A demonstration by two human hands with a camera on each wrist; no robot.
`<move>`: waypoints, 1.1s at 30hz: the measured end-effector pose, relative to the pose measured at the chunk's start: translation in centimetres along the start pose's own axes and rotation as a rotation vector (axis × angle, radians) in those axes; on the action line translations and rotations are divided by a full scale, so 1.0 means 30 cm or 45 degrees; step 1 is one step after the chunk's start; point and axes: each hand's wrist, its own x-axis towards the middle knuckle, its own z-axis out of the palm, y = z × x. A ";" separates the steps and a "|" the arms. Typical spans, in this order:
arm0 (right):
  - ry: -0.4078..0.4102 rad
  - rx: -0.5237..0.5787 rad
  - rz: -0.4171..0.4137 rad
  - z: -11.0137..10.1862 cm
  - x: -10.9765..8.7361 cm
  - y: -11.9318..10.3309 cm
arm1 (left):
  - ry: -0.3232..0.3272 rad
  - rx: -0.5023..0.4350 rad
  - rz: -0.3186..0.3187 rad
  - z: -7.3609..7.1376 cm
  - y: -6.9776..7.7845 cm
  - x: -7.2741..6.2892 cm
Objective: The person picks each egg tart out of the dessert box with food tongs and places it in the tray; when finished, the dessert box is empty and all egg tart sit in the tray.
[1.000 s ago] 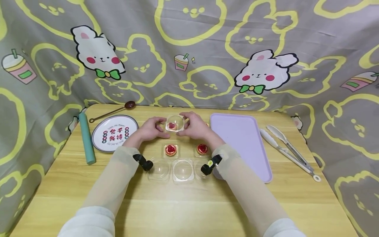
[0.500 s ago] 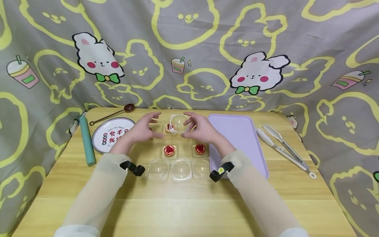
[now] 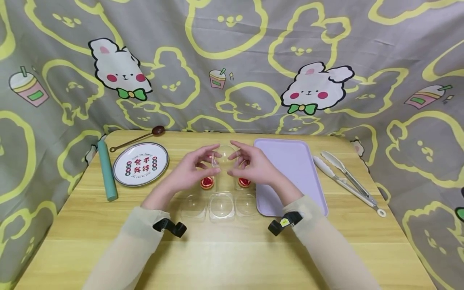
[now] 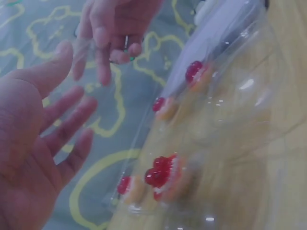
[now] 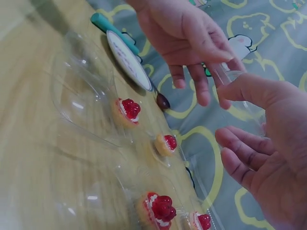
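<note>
A clear domed plastic lid (image 3: 226, 154) is held up between both hands above the back middle of the table. My left hand (image 3: 192, 167) pinches its left edge, and my right hand (image 3: 259, 163) grips the right edge. Below the hands, red-topped tarts sit in clear trays: one left tart (image 3: 207, 183) and one right tart (image 3: 244, 182). The hands hide the farther tarts in the head view. In the right wrist view a near tart (image 5: 160, 209) and a farther tart (image 5: 166, 143) show, with cherry-like fruit and white cream.
Nearer me stand three clear domed pieces in a row, the middle one (image 3: 222, 205) between two others. A lilac tray (image 3: 290, 173) lies to the right, with metal tongs (image 3: 348, 181) beyond it. To the left are a plate (image 3: 141, 164), a green rolling pin (image 3: 106, 171) and a brown spoon (image 3: 158, 131).
Both hands first held a clear piece at the back. They moved apart, the right one keeping the lid. Now they have come together around it, nearer and slightly rightward, and the left grips it.
</note>
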 end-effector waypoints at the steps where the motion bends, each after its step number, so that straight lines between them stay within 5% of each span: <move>1: -0.002 0.026 -0.008 -0.001 -0.009 0.000 | 0.012 0.013 0.005 0.006 -0.001 -0.003; 8: -0.026 0.223 -0.102 0.003 -0.060 0.006 | 0.076 0.008 0.037 0.037 -0.005 -0.031; 17: -0.014 0.443 -0.115 -0.003 -0.102 0.025 | 0.059 -0.091 0.049 0.058 0.010 -0.031; 25: -0.003 0.383 -0.111 -0.003 -0.121 0.015 | 0.068 -0.144 0.094 0.077 0.016 -0.036; 33: 0.095 0.232 -0.101 0.010 -0.133 0.017 | 0.127 -0.024 0.045 0.092 0.009 -0.047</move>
